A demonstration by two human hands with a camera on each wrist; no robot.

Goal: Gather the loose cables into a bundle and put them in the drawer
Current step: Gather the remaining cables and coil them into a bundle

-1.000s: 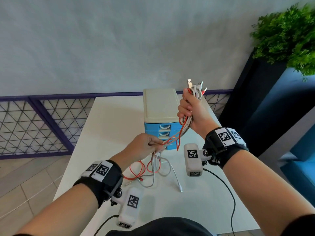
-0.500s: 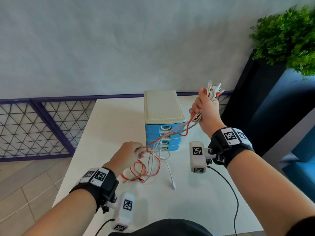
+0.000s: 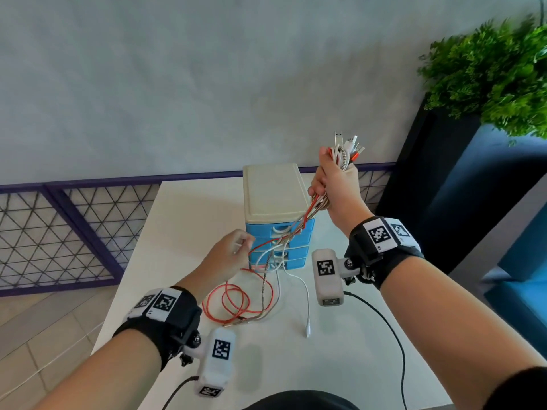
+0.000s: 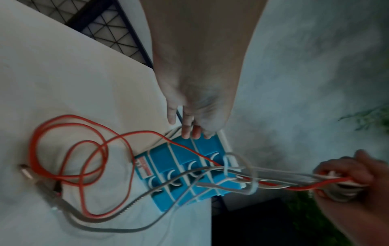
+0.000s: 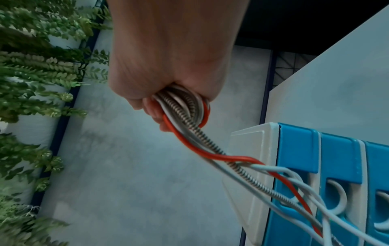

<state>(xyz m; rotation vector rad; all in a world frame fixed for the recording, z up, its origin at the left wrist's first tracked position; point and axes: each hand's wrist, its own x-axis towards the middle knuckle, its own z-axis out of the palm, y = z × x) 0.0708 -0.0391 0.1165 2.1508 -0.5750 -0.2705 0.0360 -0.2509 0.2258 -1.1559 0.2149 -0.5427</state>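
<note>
The right hand (image 3: 333, 184) is raised beside the drawer unit (image 3: 276, 214), its fingers curled tight round the gathered ends of the cables (image 3: 266, 279), whose plugs stick out above the fist. From there the red, white and braided strands slope down to the left hand (image 3: 228, 255), which pinches a white strand, then trail in loose loops on the white bench (image 3: 340, 350) in front of the closed blue drawers.
</note>
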